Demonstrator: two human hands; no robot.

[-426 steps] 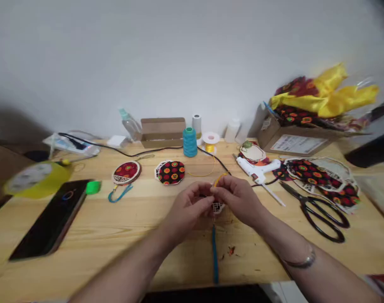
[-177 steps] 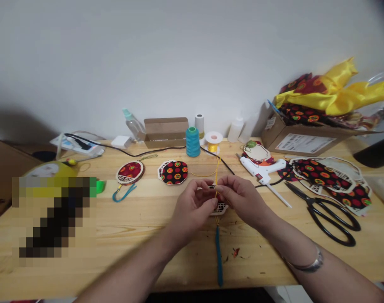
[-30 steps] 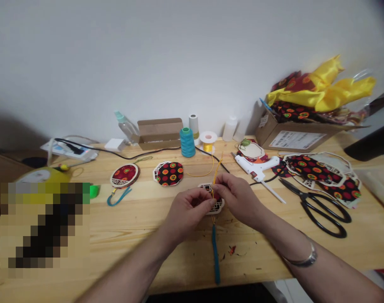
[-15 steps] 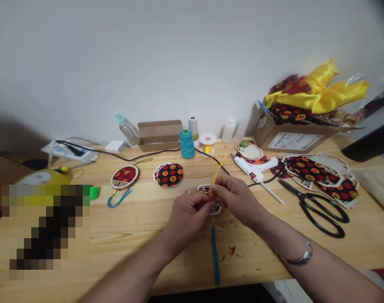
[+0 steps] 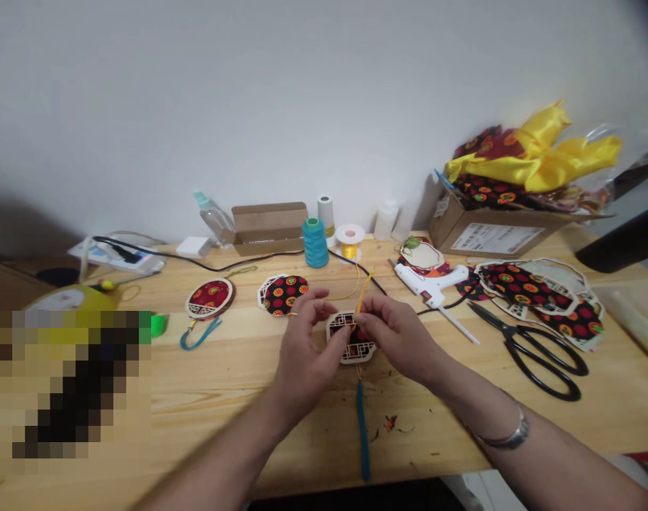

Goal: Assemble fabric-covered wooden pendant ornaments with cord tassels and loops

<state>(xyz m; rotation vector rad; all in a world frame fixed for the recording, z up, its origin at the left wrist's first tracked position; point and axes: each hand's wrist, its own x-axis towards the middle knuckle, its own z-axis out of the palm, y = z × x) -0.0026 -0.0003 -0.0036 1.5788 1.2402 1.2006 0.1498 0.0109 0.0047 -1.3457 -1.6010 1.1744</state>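
Observation:
An ornament (image 5: 355,349) with a pale lattice frame over dark patterned fabric lies on the table between my hands. From its lower edge a teal tassel (image 5: 363,433) hangs toward me. My right hand (image 5: 390,333) pinches a yellow braided cord (image 5: 365,289) at the ornament's top edge, the cord's end sticking up past the fingers. My left hand (image 5: 310,348) is open at the ornament's left side, its fingers apart and the thumb over the lattice. Behind the hands, a spool of yellow cord (image 5: 350,245) stands beside a teal thread cone (image 5: 316,245).
To the right lie black scissors (image 5: 536,355), a white glue gun (image 5: 430,284) and stacked fabric pieces (image 5: 541,294). A cardboard box (image 5: 483,231) of fabric stands at the back right. On the left are a round ornament (image 5: 211,298) and an octagonal fabric piece (image 5: 285,294).
My left hand has let go of the cord, moved slightly left and spread its fingers, so more of the ornament shows. My right hand keeps its pinch; the cord's tip has shifted slightly left and down.

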